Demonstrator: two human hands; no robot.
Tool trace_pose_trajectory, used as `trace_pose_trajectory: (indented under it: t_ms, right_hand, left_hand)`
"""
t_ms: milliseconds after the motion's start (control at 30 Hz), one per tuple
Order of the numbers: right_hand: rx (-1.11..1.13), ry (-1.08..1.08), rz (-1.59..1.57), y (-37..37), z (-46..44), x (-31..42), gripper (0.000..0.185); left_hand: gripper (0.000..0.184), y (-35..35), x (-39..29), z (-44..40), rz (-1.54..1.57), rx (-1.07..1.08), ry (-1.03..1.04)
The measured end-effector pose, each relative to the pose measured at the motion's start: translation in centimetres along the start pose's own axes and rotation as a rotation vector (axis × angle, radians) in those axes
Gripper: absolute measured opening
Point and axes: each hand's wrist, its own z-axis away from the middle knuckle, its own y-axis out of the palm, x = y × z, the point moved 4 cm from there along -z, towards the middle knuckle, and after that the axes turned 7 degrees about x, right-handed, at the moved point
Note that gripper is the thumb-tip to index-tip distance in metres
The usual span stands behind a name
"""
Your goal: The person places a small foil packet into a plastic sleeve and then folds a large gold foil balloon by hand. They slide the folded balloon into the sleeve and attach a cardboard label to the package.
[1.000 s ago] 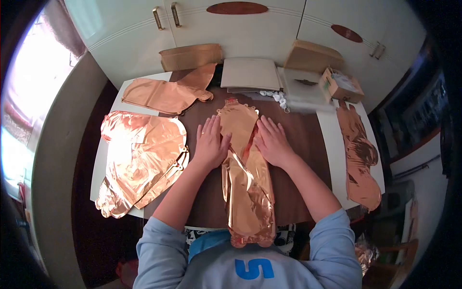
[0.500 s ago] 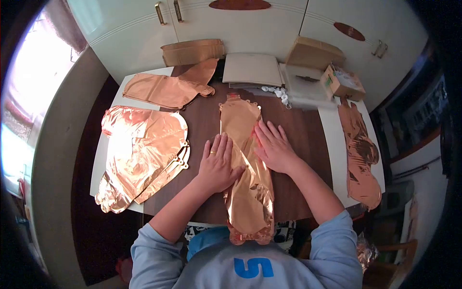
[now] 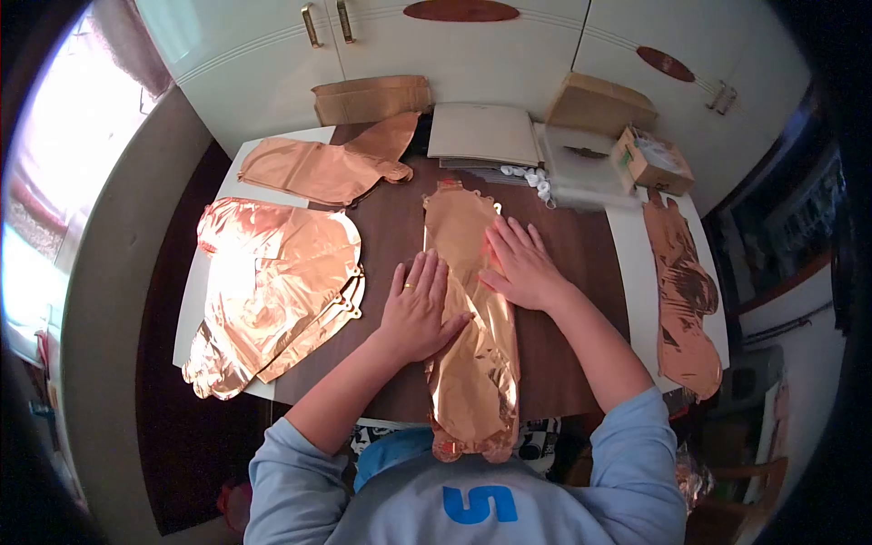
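Note:
A flat, uninflated copper-coloured foil balloon [image 3: 468, 318] lies lengthwise in front of me, its near end hanging over the table edge by my shirt. Along its left edge rests my left hand [image 3: 420, 304], laid flat with fingers stretched out and the thumb across the foil. My right hand [image 3: 525, 265] presses flat at the right edge, a bit farther up, fingers spread and partly on the tabletop. Creases run through the foil between the two hands. Neither hand grips anything.
More flat foil pieces lie left [image 3: 282, 291], back left [image 3: 318, 168] and right [image 3: 683, 300] on the brown table [image 3: 581, 363]. Behind are a stack of grey sheets [image 3: 481, 133], clear plastic bags [image 3: 586, 163], white clips or ties [image 3: 536, 179] and a small cardboard box [image 3: 654, 163].
My right hand has slid slightly away from me along the balloon's right edge, its thumb now more spread. My left hand stays nearly in place. The whole view has shifted a little.

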Motion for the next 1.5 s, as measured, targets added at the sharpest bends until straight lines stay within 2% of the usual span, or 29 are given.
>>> trace_pose_trajectory:
  t_ms: [133, 233, 300, 333, 433, 533, 633, 933, 1033, 1133, 1233, 1333, 1500]
  right_hand:
    - [-0.102, -0.103, 0.083, -1.1, -1.5, 0.1, 0.058]
    - [-0.173, -0.174, 0.028, -2.9, -4.1, 1.8, 0.041]
    - [-0.155, -0.225, 0.01, -3.0, -6.4, 3.5, 0.04]
    - [-0.148, -0.25, 0.002, -3.0, -7.4, 4.1, 0.04]
    - [-0.123, -0.254, 0.239, -1.0, -10.2, 4.4, 0.043]
    - [-0.09, -0.208, 0.261, -0.3, -11.4, 4.1, 0.044]
    - [-0.051, -0.184, 0.18, -0.5, -11.3, 3.9, 0.05]
    - [-0.044, -0.138, 0.186, -0.3, -11.4, 3.4, 0.049]
    - [-0.053, -0.122, -0.005, -0.8, -11.1, 2.9, 0.049]
    - [-0.201, -0.148, -0.077, -1.8, -9.6, 2.6, 0.047]
    - [-0.156, -0.241, 0.003, -1.7, -7.8, 3.0, 0.05]
    - [-0.095, -0.206, 0.022, 0.1, -7.7, 2.0, 0.054]
    - [-0.139, -0.185, 0.031, 0.8, -7.8, 1.7, 0.055]
  left_hand:
    - [0.09, 0.1, 0.1, -0.1, 0.006, 0.019, 0.005]
    - [0.09, 0.3, 0.0, -0.1, -0.006, 0.037, -0.01]
    - [0.09, 0.4, 0.0, -0.1, -0.008, 0.044, -0.02]
    - [0.09, 0.4, 0.0, -0.1, -0.005, 0.042, -0.023]
    - [0.091, 0.3, 0.1, -0.2, 0.021, 0.041, -0.031]
    - [0.091, 0.4, 0.2, 0.0, 0.033, 0.025, -0.037]
    - [0.091, 0.4, 0.2, 0.0, 0.042, -0.002, -0.039]
    - [0.09, 0.5, -0.1, 0.0, 0.047, 0.01, -0.047]
    - [0.089, 0.4, -0.1, -0.1, 0.053, 0.026, -0.052]
    - [0.089, 0.3, -0.1, -0.1, 0.058, 0.031, -0.059]
    - [0.09, 0.4, -0.2, -0.2, 0.02, 0.052, -0.084]
    - [0.089, 0.5, -0.5, -0.3, 0.023, 0.024, -0.058]
    - [0.089, 0.4, -0.7, -0.2, 0.036, 0.017, -0.032]
